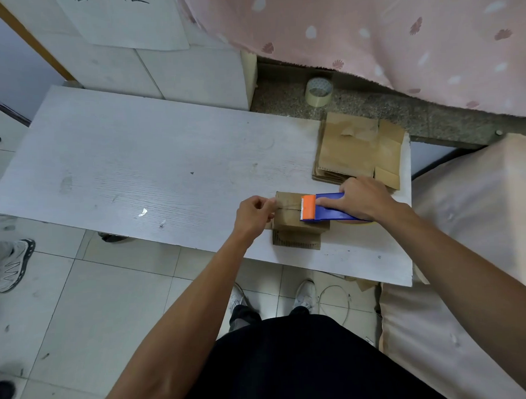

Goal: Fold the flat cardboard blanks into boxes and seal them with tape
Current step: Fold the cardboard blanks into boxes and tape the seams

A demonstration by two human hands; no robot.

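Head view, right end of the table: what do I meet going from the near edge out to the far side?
folded box → stack of flat blanks → tape roll on the ledge → pink cloth. The tape dispenser lies over the box, so it is left out.

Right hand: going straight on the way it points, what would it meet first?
Probably the left hand, which pinches the box at its left edge. The right hand grips the tape dispenser, pointed that way across the box top; nothing else shows between.
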